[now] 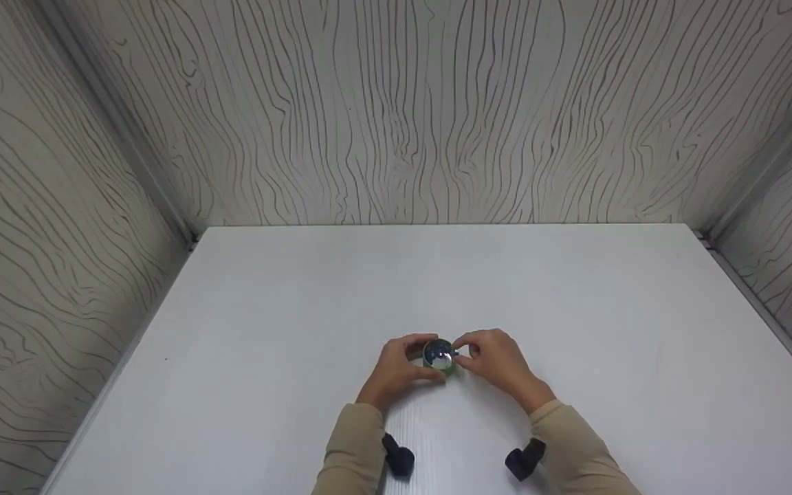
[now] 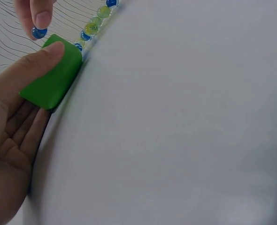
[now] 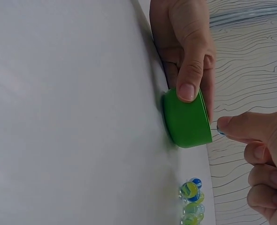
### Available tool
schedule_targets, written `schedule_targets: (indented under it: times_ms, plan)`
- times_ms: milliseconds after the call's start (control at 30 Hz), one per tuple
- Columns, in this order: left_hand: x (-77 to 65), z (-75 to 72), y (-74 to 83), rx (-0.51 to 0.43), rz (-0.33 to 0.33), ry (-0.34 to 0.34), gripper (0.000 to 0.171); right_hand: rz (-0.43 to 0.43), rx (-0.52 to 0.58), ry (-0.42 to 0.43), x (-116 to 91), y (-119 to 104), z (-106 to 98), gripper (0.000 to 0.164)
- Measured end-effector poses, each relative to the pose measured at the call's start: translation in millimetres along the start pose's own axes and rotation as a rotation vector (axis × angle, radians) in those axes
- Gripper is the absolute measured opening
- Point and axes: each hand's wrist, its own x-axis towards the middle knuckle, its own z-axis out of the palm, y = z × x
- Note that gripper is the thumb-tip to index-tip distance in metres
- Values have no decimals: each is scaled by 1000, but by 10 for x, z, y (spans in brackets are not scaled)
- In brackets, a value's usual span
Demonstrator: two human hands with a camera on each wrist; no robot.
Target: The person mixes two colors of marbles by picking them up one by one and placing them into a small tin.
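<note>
Gripping a plain-sided green cup (image 3: 188, 122), the left hand (image 1: 394, 369) faces the right hand (image 1: 498, 357) pinching a blue marble (image 2: 39, 33).

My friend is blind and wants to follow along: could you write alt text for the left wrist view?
A person's left hand grips a green cup while the right hand pinches a blue marble near its rim. Beyond the cup, more blue and yellow-green marbles show along a white tabletop.

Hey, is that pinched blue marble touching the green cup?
Apart: both wrist views show a visible gap between the blue marble and the green cup.
</note>
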Motion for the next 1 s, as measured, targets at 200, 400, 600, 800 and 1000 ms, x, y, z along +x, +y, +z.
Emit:
schedule_targets:
  times_ms: [200, 400, 600, 800, 1000]
  plan:
    - [-2, 2, 3, 14, 2, 2, 63, 20, 6, -7, 17, -10, 13, 13]
    - [3, 8, 16, 10, 0, 7, 63, 35, 13, -18, 29, -6, 27, 13]
    - [19, -5, 22, -16, 24, -15, 62, 25, 23, -10, 35, 6, 49, 13]
    - [20, -7, 8, 1, 37, -20, 62, 35, 31, -15, 30, 5, 53, 12]
    - [3, -8, 14, 5, 40, -16, 61, 47, 20, -15, 3, 4, 61, 11]
